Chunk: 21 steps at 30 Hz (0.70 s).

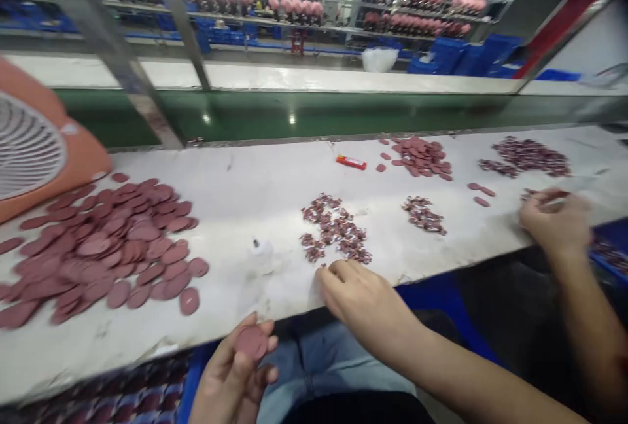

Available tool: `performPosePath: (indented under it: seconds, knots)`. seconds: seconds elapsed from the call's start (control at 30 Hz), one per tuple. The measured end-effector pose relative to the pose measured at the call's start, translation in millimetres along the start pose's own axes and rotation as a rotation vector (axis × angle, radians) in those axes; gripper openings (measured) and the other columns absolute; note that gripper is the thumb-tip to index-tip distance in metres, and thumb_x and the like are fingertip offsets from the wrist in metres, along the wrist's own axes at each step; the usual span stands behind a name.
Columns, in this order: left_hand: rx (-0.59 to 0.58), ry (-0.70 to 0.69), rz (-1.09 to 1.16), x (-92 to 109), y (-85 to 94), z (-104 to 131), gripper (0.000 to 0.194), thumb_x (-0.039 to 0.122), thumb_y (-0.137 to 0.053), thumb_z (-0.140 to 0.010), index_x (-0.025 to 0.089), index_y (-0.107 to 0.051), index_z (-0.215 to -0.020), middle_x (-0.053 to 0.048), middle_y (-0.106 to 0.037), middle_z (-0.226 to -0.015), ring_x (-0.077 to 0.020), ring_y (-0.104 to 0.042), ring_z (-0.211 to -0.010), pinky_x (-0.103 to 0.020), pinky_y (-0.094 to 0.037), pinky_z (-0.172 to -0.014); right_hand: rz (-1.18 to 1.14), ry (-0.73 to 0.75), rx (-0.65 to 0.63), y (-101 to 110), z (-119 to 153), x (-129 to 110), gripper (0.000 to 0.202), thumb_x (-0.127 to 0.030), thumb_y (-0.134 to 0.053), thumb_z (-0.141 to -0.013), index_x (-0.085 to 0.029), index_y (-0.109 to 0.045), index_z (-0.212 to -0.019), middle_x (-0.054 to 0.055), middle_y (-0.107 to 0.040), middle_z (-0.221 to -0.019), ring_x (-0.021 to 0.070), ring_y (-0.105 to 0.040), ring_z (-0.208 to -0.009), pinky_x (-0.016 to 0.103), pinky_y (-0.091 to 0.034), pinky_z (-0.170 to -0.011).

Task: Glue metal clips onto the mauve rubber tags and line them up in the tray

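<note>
My left hand (235, 371) is closed round a flat, dull red oval disc (252, 343), held between thumb and fingers just off the bench's front edge. My right hand (356, 296) rests low over the bench with its fingers bent together. Its fingertips reach the near side of a heap of small brown-and-pale parts (338, 231); what they pinch, if anything, is hidden. To the left lies a big pile of similar red discs (112, 241). A small white bottle with a dark tip (261, 255) stands between that pile and the small parts.
At right a co-worker's hand (557, 218) works near scattered discs (481, 194). Further piles are small parts (424, 214), discs (419, 157) and dark pieces (532, 157). A red tube (350, 162) lies behind. An orange fan (44, 142) stands left. A blue crate (193, 378) sits below the bench.
</note>
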<state>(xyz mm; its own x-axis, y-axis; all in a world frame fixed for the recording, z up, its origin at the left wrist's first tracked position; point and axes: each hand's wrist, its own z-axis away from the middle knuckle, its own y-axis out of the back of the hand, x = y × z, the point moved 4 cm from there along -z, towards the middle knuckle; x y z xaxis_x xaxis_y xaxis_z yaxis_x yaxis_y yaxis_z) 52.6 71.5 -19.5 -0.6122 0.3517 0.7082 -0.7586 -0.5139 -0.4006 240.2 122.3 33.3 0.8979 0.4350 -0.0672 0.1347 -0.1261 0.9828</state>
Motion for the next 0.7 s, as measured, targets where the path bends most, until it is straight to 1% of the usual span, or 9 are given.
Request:
performPosePath:
  seconds: [0.07, 0.13, 0.17, 0.23, 0.33, 0.47, 0.57, 0.63, 0.7]
  knots:
    - [-0.002, 0.004, 0.031, 1.7, -5.1, 7.1, 0.048, 0.038, -0.093, -0.049, 0.02, -0.075, -0.09, -0.006, -0.078, -0.085, -0.0171, -0.071, -0.069, -0.017, -0.052, -0.049, -0.016, 0.064, 0.048, -2.4, 5.1, 4.3, 0.023, 0.0, -0.055, -0.085, -0.012, -0.061, -0.103, 0.007, -0.055, -0.088, 0.0241, -0.054, -0.079, 0.033, -0.05, -0.065]
    - [-0.028, 0.017, 0.06, 3.2, -8.6, 11.8, 0.048, 0.039, -0.092, -0.051, 0.018, -0.075, -0.091, -0.008, -0.077, -0.085, -0.016, -0.07, -0.069, -0.017, -0.051, -0.05, -0.046, 0.123, 0.11, -5.9, 10.9, 9.5, 0.033, -0.004, -0.04, -0.093, -0.006, -0.056, -0.121, 0.011, -0.057, -0.096, 0.0264, -0.055, -0.085, 0.038, -0.05, -0.071]
    - [-0.045, 0.026, 0.073, 3.8, -9.7, 13.4, 0.048, 0.039, -0.091, -0.052, 0.018, -0.075, -0.092, -0.008, -0.076, -0.085, -0.0153, -0.069, -0.069, -0.018, -0.051, -0.05, -0.065, 0.143, 0.135, -7.4, 13.6, 12.0, 0.034, -0.006, -0.035, -0.096, -0.005, -0.054, -0.124, 0.013, -0.058, -0.1, 0.0267, -0.056, -0.088, 0.039, -0.05, -0.074]
    - [-0.087, 0.045, 0.094, 4.7, -10.9, 15.7, 0.047, 0.04, -0.091, -0.053, 0.018, -0.076, -0.091, -0.007, -0.075, -0.084, -0.0136, -0.068, -0.068, -0.017, -0.051, -0.052, -0.104, 0.158, 0.166, -8.4, 17.5, 16.5, 0.033, -0.014, -0.03, -0.103, -0.006, -0.054, -0.124, 0.012, -0.059, -0.105, 0.0258, -0.057, -0.091, 0.039, -0.049, -0.078]
    - [-0.151, 0.074, 0.099, 5.0, -10.6, 17.3, 0.042, 0.04, -0.089, -0.056, 0.019, -0.077, -0.09, -0.006, -0.075, -0.084, -0.0125, -0.067, -0.069, -0.017, -0.051, -0.053, -0.155, 0.128, 0.168, -4.9, 18.4, 21.6, 0.035, -0.027, -0.03, -0.109, -0.011, -0.06, -0.116, 0.009, -0.06, -0.104, 0.0233, -0.058, -0.09, 0.036, -0.048, -0.074]
    - [-0.223, 0.093, 0.095, 4.0, -6.8, 15.7, 0.037, 0.04, -0.087, -0.06, 0.021, -0.077, -0.09, -0.005, -0.073, -0.09, -0.0119, -0.067, -0.072, -0.017, -0.052, -0.055, -0.208, 0.051, 0.128, -0.8, 14.7, 28.3, 0.042, -0.037, -0.03, -0.109, -0.017, -0.067, -0.106, 0.007, -0.061, -0.1, 0.0208, -0.059, -0.084, 0.03, -0.047, -0.062]
    - [-0.269, 0.133, 0.099, 1.0, -2.2, 13.3, 0.036, 0.04, -0.087, -0.061, 0.022, -0.078, -0.091, -0.005, -0.073, -0.09, -0.0119, -0.066, -0.072, -0.017, -0.052, -0.054, -0.257, -0.009, 0.157, 4.1, 13.9, 30.0, 0.04, -0.043, -0.038, -0.107, -0.017, -0.067, -0.109, 0.007, -0.062, -0.1, 0.0208, -0.061, -0.082, 0.029, -0.05, -0.058]
    - [-0.281, 0.165, 0.1, -1.2, 1.2, 12.8, 0.037, 0.04, -0.087, -0.061, 0.022, -0.078, -0.091, -0.005, -0.073, -0.089, -0.0121, -0.066, -0.072, -0.017, -0.051, -0.054, -0.487, -0.044, 0.129, 7.8, 13.7, 25.0, 0.034, -0.044, -0.047, -0.105, -0.018, -0.067, -0.112, 0.006, -0.063, -0.101, 0.0193, -0.063, -0.083, 0.025, -0.055, -0.063]
    - [-0.28, 0.183, 0.103, -2.7, 4.1, 13.4, 0.037, 0.041, -0.087, -0.061, 0.022, -0.078, -0.091, -0.005, -0.074, -0.087, -0.0122, -0.066, -0.071, -0.017, -0.051, -0.054, -0.903, -0.104, 0.009, 8.9, 13.3, 13.9, 0.025, -0.04, -0.057, -0.101, -0.019, -0.068, -0.11, 0.005, -0.064, -0.099, 0.0173, -0.065, -0.082, 0.021, -0.057, -0.068]
